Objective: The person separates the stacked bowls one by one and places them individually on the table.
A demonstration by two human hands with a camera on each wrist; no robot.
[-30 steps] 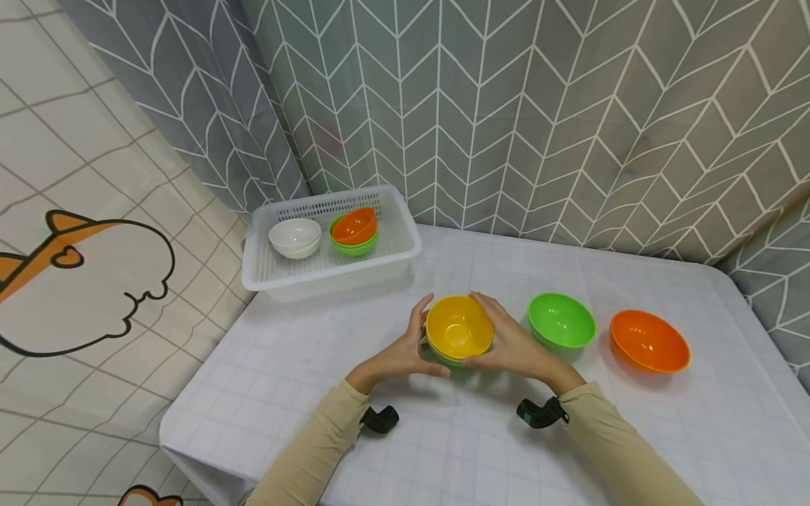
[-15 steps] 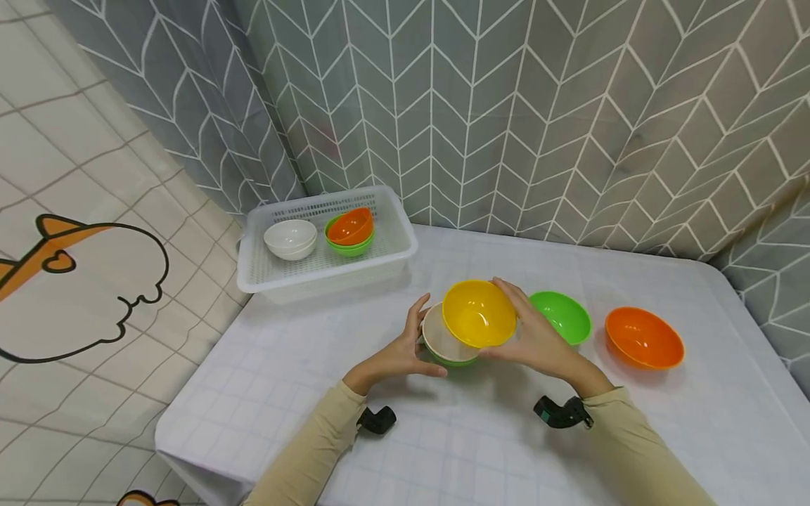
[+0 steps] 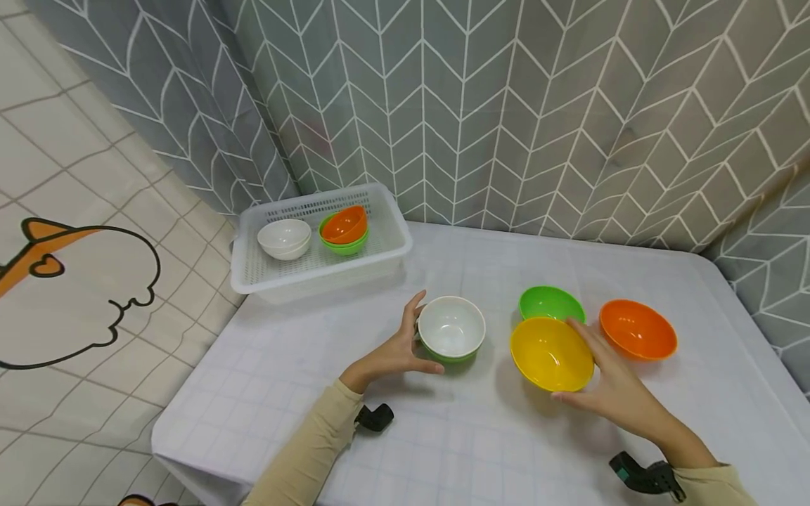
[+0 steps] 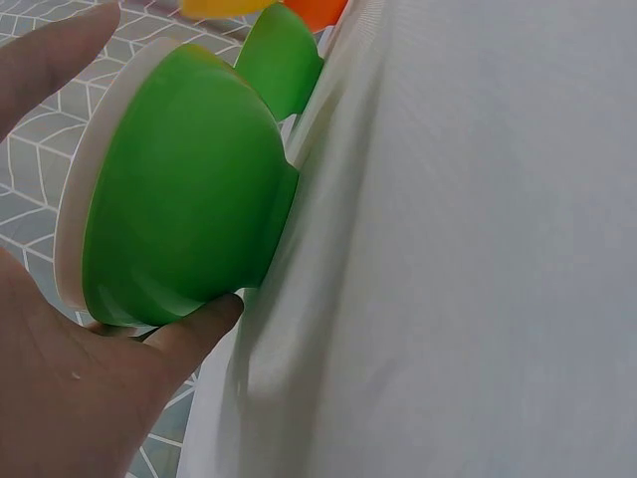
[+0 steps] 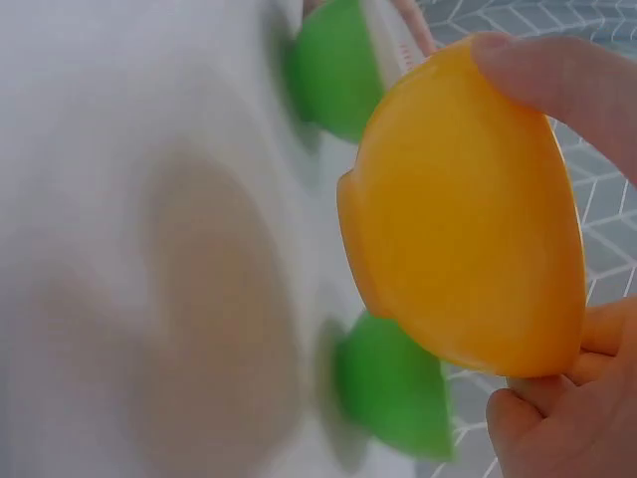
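Observation:
In the head view my right hand [image 3: 623, 393] grips a yellow bowl [image 3: 552, 355] at its rim, thumb on the near side and fingers on the far side. The right wrist view shows this yellow bowl [image 5: 468, 219] held up off the cloth, its shadow falling below. My left hand [image 3: 395, 351] stands with thumb and fingers spread around the left side of a stack, a white bowl [image 3: 451, 327] nested in a green bowl [image 3: 449, 359]. Seen from the left wrist, fingertips [image 4: 214, 324] touch the green bowl's side, while the thumb stays apart from it.
Behind the yellow bowl stands another green bowl [image 3: 552, 302], with an orange bowl [image 3: 638, 330] to its right. A white perforated basket [image 3: 323, 277] at the back left holds white bowls [image 3: 285, 239], green bowls [image 3: 344, 248] and a tilted orange bowl [image 3: 345, 225]. A patterned curtain [image 3: 481, 119] hangs behind the table.
My right hand has lifted the yellow bowl off the stack and carried it right, uncovering the white bowl. The left hand has stayed beside the stack.

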